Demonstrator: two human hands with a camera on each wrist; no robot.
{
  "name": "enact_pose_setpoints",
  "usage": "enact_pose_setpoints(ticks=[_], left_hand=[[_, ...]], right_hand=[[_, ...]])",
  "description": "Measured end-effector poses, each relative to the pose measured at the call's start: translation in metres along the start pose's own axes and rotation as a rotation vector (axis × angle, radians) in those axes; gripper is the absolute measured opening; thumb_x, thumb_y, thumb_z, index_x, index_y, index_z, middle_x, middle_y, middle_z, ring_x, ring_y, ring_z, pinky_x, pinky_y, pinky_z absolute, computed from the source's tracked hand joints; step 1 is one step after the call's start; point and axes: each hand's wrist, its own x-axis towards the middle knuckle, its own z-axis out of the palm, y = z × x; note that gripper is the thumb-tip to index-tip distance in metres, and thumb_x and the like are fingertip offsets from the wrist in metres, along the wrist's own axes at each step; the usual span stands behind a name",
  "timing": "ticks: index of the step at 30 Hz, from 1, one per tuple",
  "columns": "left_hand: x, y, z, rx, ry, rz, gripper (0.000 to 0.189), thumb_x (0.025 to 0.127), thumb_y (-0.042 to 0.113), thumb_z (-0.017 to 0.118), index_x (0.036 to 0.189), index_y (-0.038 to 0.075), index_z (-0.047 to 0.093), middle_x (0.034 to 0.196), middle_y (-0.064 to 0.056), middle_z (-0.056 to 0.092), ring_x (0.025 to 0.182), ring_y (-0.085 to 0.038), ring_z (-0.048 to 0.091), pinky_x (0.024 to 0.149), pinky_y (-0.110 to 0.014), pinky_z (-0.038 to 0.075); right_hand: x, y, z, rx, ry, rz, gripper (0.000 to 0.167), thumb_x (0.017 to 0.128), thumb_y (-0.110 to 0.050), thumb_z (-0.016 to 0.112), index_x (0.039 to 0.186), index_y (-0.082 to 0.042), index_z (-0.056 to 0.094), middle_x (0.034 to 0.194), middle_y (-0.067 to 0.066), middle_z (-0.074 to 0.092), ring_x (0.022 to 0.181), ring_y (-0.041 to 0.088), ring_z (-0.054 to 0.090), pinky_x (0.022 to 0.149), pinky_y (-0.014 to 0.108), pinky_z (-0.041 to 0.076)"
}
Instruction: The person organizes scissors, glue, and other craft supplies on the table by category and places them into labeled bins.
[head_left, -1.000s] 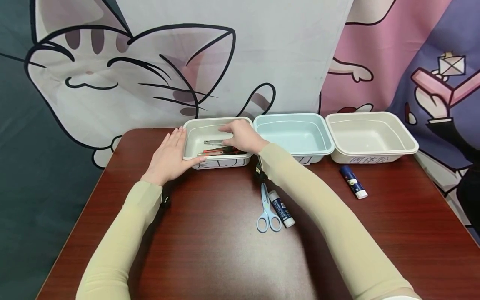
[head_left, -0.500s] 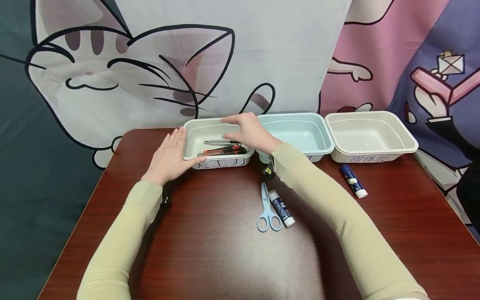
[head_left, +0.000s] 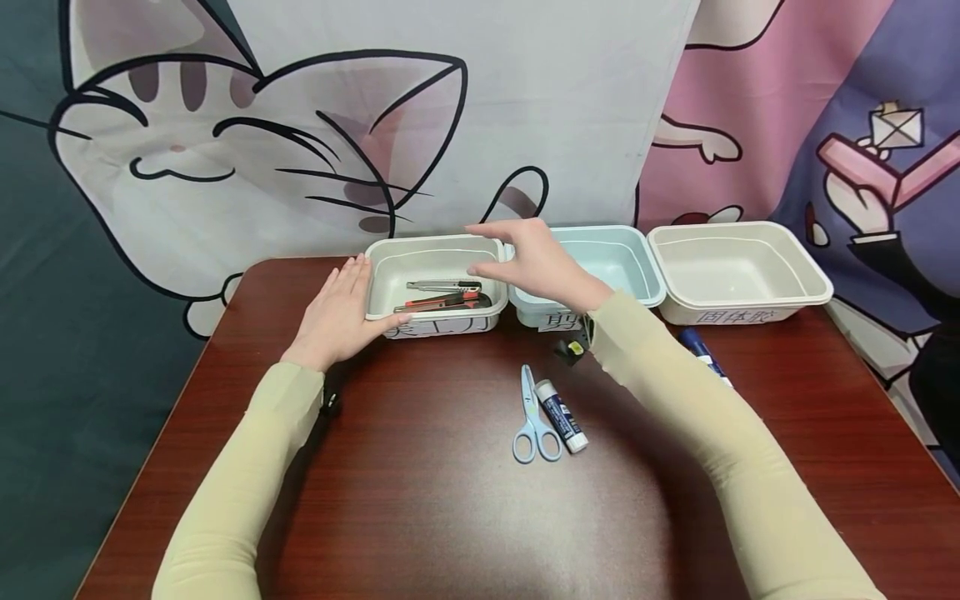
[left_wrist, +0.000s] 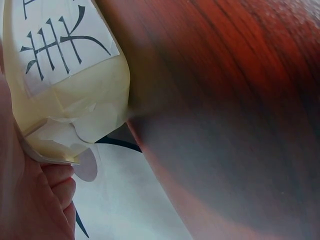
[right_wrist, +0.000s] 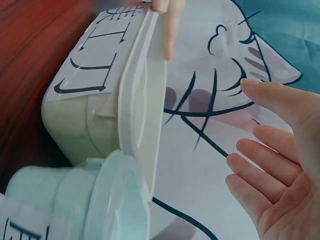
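My left hand (head_left: 335,312) rests with straight fingers along the left end of a cream bin (head_left: 386,279), its thumb on the front rim. Inside that bin lie several utility knives (head_left: 447,300), some red and black, one with a pale body. My right hand (head_left: 536,258) hovers over the left part of a light blue bin (head_left: 611,258), fingers spread from the thumb and holding nothing. In the right wrist view its palm (right_wrist: 295,195) shows bare, apart from both bins. The left wrist view shows the cream bin's labelled side (left_wrist: 70,55) against the fingers.
Light blue scissors (head_left: 532,421) and a glue stick (head_left: 562,417) lie side by side mid-table. Another glue stick (head_left: 701,350) is partly hidden by the right sleeve. A second cream bin (head_left: 738,312) stands at the right of the row, with a printed curtain (head_left: 585,108) behind.
My right hand has withdrawn from over the cream bin to the right, empty, uncovering the utility knives. The left hand stays put. The right sleeve now covers part of the far glue stick.
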Motion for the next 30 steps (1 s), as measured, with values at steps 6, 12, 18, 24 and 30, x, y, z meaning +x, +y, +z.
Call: enact_pose_setpoints(ticks=[6, 12, 18, 24, 30], left_hand=[[-0.001, 0.0, 0.0, 0.0, -0.002, 0.004, 0.123, 0.085, 0.086, 0.045, 0.16, -0.006, 0.014, 0.166, -0.023, 0.016, 0.153, -0.033, 0.012, 0.125, -0.044, 0.007], [-0.001, 0.0, -0.002, -0.002, 0.002, 0.012, 0.122, 0.086, 0.085, 0.047, 0.159, -0.007, 0.015, 0.165, -0.024, 0.017, 0.153, -0.034, 0.013, 0.125, -0.044, 0.007], [-0.001, -0.002, -0.001, -0.005, 0.003, 0.019, 0.121, 0.086, 0.084, 0.047, 0.159, -0.008, 0.015, 0.165, -0.024, 0.018, 0.153, -0.035, 0.014, 0.125, -0.041, 0.004], [0.0, -0.002, 0.001, -0.004, 0.003, 0.02, 0.121, 0.087, 0.085, 0.046, 0.159, -0.008, 0.014, 0.165, -0.024, 0.017, 0.153, -0.035, 0.014, 0.125, -0.044, 0.006], [0.001, -0.002, 0.0, -0.012, 0.008, 0.02, 0.122, 0.086, 0.085, 0.046, 0.159, -0.007, 0.014, 0.165, -0.024, 0.017, 0.153, -0.034, 0.014, 0.125, -0.045, 0.008]], right_hand=[[-0.014, -0.001, -0.01, -0.019, 0.026, -0.029, 0.055, 0.088, -0.026, 0.083, 0.138, -0.009, 0.065, 0.133, 0.003, 0.066, 0.128, 0.013, 0.056, 0.108, 0.031, 0.044], [-0.032, 0.001, -0.016, -0.024, 0.052, -0.04, 0.058, 0.087, -0.027, 0.084, 0.138, -0.008, 0.065, 0.132, 0.003, 0.067, 0.126, 0.014, 0.058, 0.107, 0.032, 0.045], [-0.05, 0.003, -0.02, -0.022, 0.07, -0.064, 0.059, 0.085, -0.025, 0.086, 0.136, -0.005, 0.066, 0.131, 0.006, 0.067, 0.125, 0.017, 0.059, 0.107, 0.035, 0.045], [-0.07, 0.004, -0.023, -0.031, 0.057, -0.055, 0.06, 0.084, -0.026, 0.086, 0.136, -0.004, 0.066, 0.132, 0.005, 0.067, 0.125, 0.018, 0.059, 0.107, 0.041, 0.046], [-0.097, -0.001, -0.023, -0.033, 0.038, -0.025, 0.06, 0.084, -0.028, 0.087, 0.136, -0.009, 0.067, 0.131, 0.002, 0.067, 0.121, 0.02, 0.062, 0.103, 0.043, 0.05]])
